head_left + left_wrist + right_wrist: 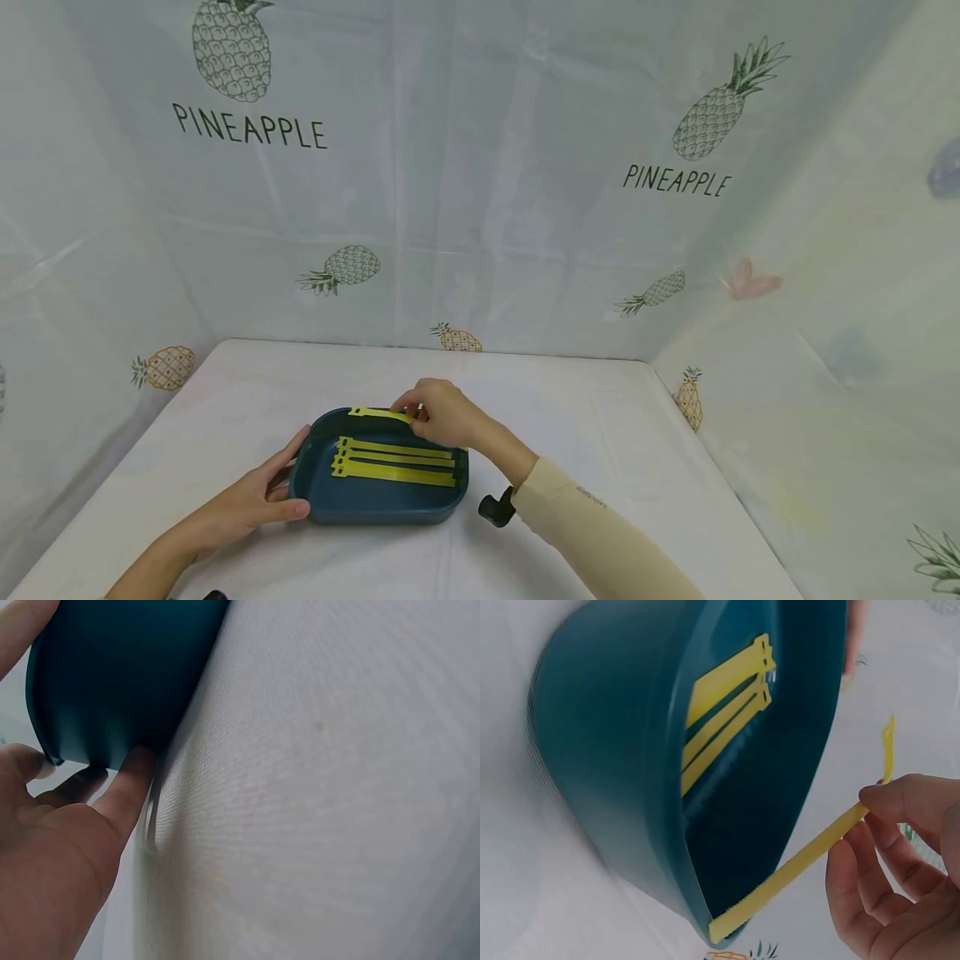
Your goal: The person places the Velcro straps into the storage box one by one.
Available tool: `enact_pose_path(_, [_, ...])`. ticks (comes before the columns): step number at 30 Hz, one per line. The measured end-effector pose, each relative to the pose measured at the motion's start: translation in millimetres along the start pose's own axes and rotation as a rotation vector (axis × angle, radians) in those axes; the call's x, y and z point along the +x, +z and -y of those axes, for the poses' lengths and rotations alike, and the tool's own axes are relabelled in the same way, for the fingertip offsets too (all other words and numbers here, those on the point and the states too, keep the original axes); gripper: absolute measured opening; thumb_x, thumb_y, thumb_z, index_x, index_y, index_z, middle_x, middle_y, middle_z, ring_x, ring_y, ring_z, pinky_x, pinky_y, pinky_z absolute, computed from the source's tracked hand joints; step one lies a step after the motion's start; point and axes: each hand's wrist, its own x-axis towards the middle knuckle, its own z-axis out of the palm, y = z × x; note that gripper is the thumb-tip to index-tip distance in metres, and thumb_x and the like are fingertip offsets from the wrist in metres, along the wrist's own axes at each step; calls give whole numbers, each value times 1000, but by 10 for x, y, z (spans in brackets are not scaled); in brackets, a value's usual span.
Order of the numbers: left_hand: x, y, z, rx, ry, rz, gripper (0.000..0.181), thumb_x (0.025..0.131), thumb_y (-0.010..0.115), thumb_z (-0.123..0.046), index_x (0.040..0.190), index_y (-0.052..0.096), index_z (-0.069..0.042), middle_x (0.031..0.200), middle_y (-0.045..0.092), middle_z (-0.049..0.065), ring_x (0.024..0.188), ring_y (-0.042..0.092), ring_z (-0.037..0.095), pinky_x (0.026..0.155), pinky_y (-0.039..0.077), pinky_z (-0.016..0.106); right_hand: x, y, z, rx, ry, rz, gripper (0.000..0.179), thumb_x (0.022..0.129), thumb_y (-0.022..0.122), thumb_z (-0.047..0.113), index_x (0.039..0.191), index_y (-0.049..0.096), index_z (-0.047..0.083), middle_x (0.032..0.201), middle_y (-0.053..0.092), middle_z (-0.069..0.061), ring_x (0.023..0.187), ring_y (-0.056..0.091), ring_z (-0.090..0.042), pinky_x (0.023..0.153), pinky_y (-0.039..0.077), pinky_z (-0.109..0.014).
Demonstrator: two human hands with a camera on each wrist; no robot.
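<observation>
A dark teal plastic tub (375,512) stands on the table, its long side across my view. My left hand (258,496) holds its left end, thumb at the front corner and fingers spread along the side wall. My right hand (446,414) is over the tub's far right rim and pinches a yellow cable strap (787,874) between thumb and fingers. One end of this strap reaches the tub's rim in the right wrist view; its slotted end sticks out past the thumb. Several more yellow straps (393,473) lie side by side inside the tub, slotted heads to the left.
The table (600,467) has a white cover. Behind it and at both sides hang pale curtains (480,167) with pineapple prints. A black rounded device (497,508) shows beside the right sleeve (570,508).
</observation>
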Motion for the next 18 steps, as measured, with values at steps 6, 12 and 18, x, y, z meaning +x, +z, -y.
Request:
enact_pose_path(6, [-9, -2, -3, -10, 5, 5, 109, 103, 74, -25, 171, -10, -34, 171, 12, 35, 145, 50, 39, 97, 53, 21, 29, 62, 8, -17, -17, 6, 29, 98, 72, 0, 124, 79, 10, 101, 71, -4, 86, 64, -11, 76, 50, -15])
enact_pose_path(12, [-13, 1, -10, 14, -16, -7, 108, 103, 74, -29, 171, -10, -36, 172, 11, 34, 146, 47, 42, 96, 51, 20, 53, 137, -14, -32, -15, 24, 30, 99, 71, 0, 126, 78, 10, 103, 71, -5, 89, 66, -12, 77, 50, -15])
enact_pose_path(18, [-9, 1, -13, 29, -23, -11, 109, 102, 75, -30, 171, -9, -36, 172, 11, 34, 145, 48, 42, 96, 51, 20, 58, 201, -22, -24, -1, 27, 31, 99, 71, -1, 127, 78, 11, 102, 69, -4, 87, 65, -9, 77, 50, -14])
